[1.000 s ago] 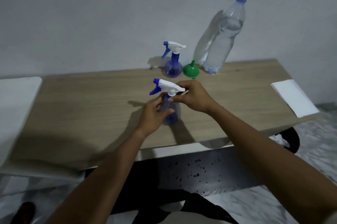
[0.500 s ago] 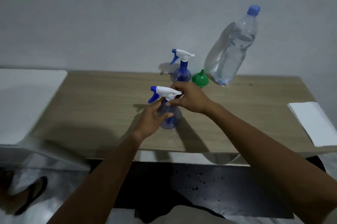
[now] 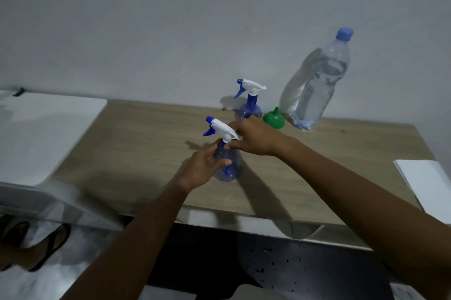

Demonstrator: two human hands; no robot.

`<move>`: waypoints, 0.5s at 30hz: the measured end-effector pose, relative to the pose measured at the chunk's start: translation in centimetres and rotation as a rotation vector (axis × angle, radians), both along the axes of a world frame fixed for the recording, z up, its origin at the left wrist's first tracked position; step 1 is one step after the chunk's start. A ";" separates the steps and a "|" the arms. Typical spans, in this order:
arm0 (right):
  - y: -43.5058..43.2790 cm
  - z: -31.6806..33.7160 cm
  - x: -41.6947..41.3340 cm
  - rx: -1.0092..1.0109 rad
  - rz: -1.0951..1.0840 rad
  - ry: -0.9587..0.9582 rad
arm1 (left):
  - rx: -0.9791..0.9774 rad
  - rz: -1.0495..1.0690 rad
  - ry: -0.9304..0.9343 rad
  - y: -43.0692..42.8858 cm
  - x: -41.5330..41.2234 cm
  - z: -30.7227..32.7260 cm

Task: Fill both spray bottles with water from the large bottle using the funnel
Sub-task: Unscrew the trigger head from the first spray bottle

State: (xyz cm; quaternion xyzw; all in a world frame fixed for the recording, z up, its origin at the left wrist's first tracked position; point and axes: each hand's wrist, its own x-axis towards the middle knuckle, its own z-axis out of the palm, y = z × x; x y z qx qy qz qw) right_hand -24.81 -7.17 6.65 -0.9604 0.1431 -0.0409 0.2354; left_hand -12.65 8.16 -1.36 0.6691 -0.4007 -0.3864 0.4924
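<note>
Your left hand [image 3: 203, 168] grips the near spray bottle [image 3: 228, 164]; your right hand's [image 3: 253, 137] fingers pinch its white trigger head [image 3: 223, 128]; funnel [image 3: 273, 119] at one o'clock.

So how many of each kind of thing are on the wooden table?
Spray bottles: 2 (near spray bottle, far spray bottle)
Large bottle: 1
Green funnel: 1
White paper: 1
Total: 5
</note>
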 end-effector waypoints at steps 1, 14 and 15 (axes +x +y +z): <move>0.3 0.0 0.1 -0.031 -0.013 0.013 | 0.007 -0.010 -0.001 0.0 0.1 0.0; 0.1 0.7 1.0 -0.059 -0.034 0.110 | -0.055 -0.118 -0.044 -0.5 1.9 -0.3; 0.1 0.8 1.2 -0.071 -0.043 0.107 | -0.064 -0.132 -0.053 -0.6 2.1 -0.4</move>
